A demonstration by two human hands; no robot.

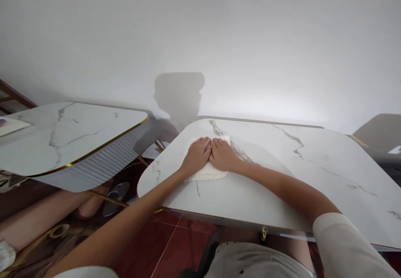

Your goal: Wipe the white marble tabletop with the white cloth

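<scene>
A white cloth (209, 172) with a scalloped edge lies spread on the white marble-patterned table (260, 202), towards its left end. My left hand (196, 156) rests flat on the cloth's left part, fingers pointing away from me. Close beside it, my right hand (222, 154) lies palm down on the same cloth, and the two hands meet at the thumbs. The fingers of both hands are stretched out on the fabric. Whatever is under the palms is hidden.
To the left stands a second marble-topped table (87, 136) with a gold edge and a sheet (12, 125) on it. Another person's leg (46, 215) and shoe (115, 198) show below. A white wall (250, 52) rises behind; a gold knob (264, 233) juts from the front.
</scene>
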